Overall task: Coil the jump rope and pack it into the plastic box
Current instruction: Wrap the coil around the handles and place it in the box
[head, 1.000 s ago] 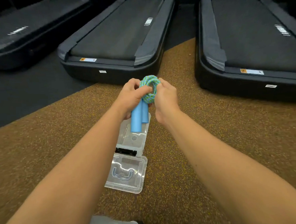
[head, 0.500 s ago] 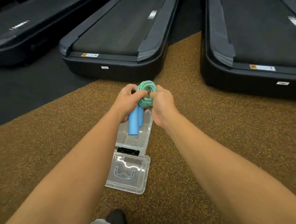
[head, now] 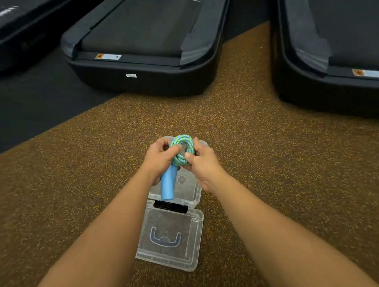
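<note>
The jump rope [head: 183,149] is a tight green-and-blue coil with light blue handles [head: 168,185] hanging down from it. My left hand [head: 161,159] grips the coil's left side and the tops of the handles. My right hand [head: 201,162] pinches the coil's right side. Both hold it just above the clear plastic box [head: 189,188], which stands open on the floor. Its clear lid [head: 170,237] lies flat toward me, joined by a black hinge [head: 170,207]. The far part of the box is hidden behind my hands.
The floor is brown speckled rubber [head: 273,161], with a dark mat [head: 29,112] at the left. Black treadmill decks stand ahead: one in the middle [head: 145,79], one at the right [head: 335,87], one at the far left [head: 14,47].
My hands and the coiled rope have come down and toward me, from over the box's far end to just above its opening. The view has tilted down and moved closer.
</note>
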Tool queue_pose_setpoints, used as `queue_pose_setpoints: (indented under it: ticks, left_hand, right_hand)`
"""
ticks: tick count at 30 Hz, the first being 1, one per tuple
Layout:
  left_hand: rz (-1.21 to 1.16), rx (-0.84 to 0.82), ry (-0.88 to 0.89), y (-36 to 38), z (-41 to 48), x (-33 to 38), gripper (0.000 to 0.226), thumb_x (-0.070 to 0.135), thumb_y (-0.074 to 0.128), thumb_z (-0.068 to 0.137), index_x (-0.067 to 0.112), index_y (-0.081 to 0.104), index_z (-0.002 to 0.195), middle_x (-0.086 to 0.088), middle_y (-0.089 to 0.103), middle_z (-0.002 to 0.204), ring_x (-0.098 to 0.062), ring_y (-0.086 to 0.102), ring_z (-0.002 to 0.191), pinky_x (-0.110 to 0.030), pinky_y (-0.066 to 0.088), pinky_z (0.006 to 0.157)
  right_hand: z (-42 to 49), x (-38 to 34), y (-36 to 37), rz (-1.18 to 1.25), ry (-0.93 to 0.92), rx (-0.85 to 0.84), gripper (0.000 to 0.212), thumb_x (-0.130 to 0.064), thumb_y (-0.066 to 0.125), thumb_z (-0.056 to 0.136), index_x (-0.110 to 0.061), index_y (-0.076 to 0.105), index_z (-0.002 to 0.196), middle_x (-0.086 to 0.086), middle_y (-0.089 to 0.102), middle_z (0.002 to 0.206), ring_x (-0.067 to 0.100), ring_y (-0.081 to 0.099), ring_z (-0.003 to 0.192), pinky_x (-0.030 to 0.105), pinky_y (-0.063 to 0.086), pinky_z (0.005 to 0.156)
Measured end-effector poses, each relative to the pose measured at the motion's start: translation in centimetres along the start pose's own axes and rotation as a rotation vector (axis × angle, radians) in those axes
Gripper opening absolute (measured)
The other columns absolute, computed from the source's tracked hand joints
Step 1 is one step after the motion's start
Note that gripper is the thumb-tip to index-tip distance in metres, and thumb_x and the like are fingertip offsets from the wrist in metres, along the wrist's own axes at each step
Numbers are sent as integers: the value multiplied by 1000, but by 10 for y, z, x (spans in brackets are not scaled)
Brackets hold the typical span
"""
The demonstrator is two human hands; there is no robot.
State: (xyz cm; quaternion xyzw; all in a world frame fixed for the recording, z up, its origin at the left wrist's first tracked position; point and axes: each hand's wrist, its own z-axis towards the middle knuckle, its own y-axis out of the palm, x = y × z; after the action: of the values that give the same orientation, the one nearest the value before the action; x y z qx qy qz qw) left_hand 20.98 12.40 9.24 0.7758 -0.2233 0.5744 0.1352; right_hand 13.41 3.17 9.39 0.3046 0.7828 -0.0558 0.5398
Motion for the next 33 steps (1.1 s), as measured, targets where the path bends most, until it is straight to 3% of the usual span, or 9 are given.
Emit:
queue_pose_setpoints:
  ticks: [3,6,11,16,22,25,28,33]
  left_hand:
    - [1,7,2,-5,16,-15,13,12,67,79,14,54,79,-9,55,74,-20,51,66,-33,44,62]
    - [-9,-1,-1,-11,31,-26,16,15,71,74,13,56,80,-10,56,75,-20,51,68,-33,43,64]
    - [-20,-7,-17,-21,54,-47,9,15,72,80,11,63,82,-12,62,81,-22,57,74,-37,47,71]
    - [-25,-15,-68,-20,71,-63,7,13,68,84,9,62,84,-10,60,76,-22,56,68,-32,48,67]
    - [-65,-29,-168,-20,92,-91,17,15,67,85,4,61,96,-14,61,84,-21,59,66,-30,51,63]
    - [-67,-39,-199,-14,100,-104,9,15,65,87,8,60,90,-12,61,81,-21,58,64,-30,50,62]
    - [6,-40,-203,-7,108,-114,6,15,61,90,12,57,87,-12,60,81,-21,56,65,-30,49,61]
    - [69,-24,-267,-1,114,-136,8,20,58,91,12,59,90,-11,61,80,-21,57,67,-31,49,60]
  right_hand:
    - [18,12,2,-28,36,14,62,6,43,95,-17,25,150,9,44,143,8,57,92,22,52,73]
    - [34,20,5,-47,61,39,63,5,43,95,-19,24,150,8,48,139,7,56,89,22,51,72]
    - [58,33,9,-156,93,88,63,-1,46,95,-22,22,150,1,52,126,16,56,97,45,52,95]
    - [72,43,11,-192,143,124,64,-3,48,95,-24,22,150,-6,50,110,33,58,115,56,48,95]
    - [92,64,11,-212,157,182,65,-3,50,94,-24,23,149,4,41,148,22,56,113,44,49,99]
    - [99,71,11,-249,166,248,63,-4,47,95,-24,22,150,8,48,141,18,56,92,40,54,89]
    - [104,77,9,-304,191,295,63,-6,45,96,-25,20,150,7,52,138,18,56,79,30,52,66]
    - [107,81,5,-475,245,259,64,-6,42,96,-19,14,152,8,40,148,26,50,123,26,42,90]
